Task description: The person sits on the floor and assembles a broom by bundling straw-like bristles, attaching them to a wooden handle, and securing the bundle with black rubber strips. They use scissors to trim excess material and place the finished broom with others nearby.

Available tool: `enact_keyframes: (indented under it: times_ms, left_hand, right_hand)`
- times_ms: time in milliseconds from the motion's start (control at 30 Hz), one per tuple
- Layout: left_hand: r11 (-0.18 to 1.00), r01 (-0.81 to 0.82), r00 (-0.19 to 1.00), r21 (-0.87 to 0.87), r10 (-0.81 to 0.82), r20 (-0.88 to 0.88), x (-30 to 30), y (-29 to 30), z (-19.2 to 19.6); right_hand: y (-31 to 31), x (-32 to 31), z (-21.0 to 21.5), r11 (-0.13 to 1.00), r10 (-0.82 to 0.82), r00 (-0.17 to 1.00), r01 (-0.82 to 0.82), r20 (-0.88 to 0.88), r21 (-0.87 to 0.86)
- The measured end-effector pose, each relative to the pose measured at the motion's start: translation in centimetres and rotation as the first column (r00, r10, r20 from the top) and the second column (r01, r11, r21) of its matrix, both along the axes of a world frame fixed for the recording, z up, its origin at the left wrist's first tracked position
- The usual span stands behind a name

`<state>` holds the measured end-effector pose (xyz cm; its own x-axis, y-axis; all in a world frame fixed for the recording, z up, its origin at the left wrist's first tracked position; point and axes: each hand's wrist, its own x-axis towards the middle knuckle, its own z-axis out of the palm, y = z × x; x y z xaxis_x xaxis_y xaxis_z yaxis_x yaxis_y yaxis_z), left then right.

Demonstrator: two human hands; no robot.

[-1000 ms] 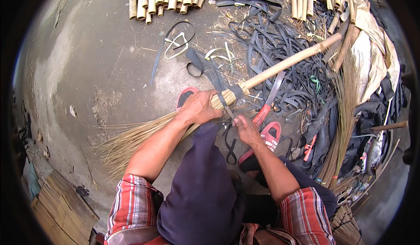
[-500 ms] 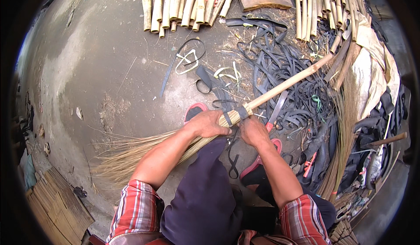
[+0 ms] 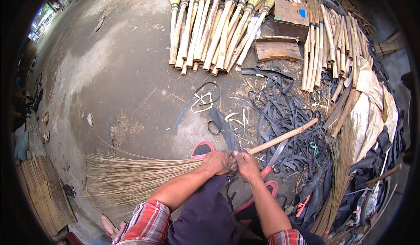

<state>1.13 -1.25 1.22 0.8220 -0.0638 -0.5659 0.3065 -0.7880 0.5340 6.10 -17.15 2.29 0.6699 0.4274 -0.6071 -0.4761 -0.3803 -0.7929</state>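
A straw broom lies across my lap: its wooden handle (image 3: pixel 284 137) points up to the right and its thin brown bristles (image 3: pixel 127 177) fan out to the left over the concrete. My left hand (image 3: pixel 217 162) is closed around the broom's neck where bristles meet handle. My right hand (image 3: pixel 246 164) grips the same joint right beside it, fingers pinching a black rubber strip (image 3: pixel 231 188) that hangs down from the binding. My dark trousers fill the lower middle.
Finished brooms with bamboo handles (image 3: pixel 210 30) lie in a row at the top, more bamboo sticks (image 3: pixel 319 48) beside a wooden box (image 3: pixel 290 18). Black rubber strips (image 3: pixel 284 109) are heaped to the right. Red sandals (image 3: pixel 202 148) sit by my feet. A woven mat (image 3: pixel 41 192) lies at left.
The view has tilted down and back, showing more of the broom row. My right hand moved up from the red sandal to the broom's neck, beside my left hand.
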Motion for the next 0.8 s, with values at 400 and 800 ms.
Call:
enact_keyframes:
  times_ms: [400,800]
  left_hand:
    - [0.998,0.033,0.987,0.045,-0.04,0.159,0.8,1.4,-0.9]
    - [0.946,-0.067,0.964,0.316,-0.02,0.265,-0.4,-1.1,-4.0]
  right_hand:
    - [-2.2,-3.3,-3.4,0.979,0.055,0.972,-0.008,0.228,-0.202]
    - [0.7,-4.6,-0.6,0.981,-0.12,0.992,0.122,0.023,-0.149]
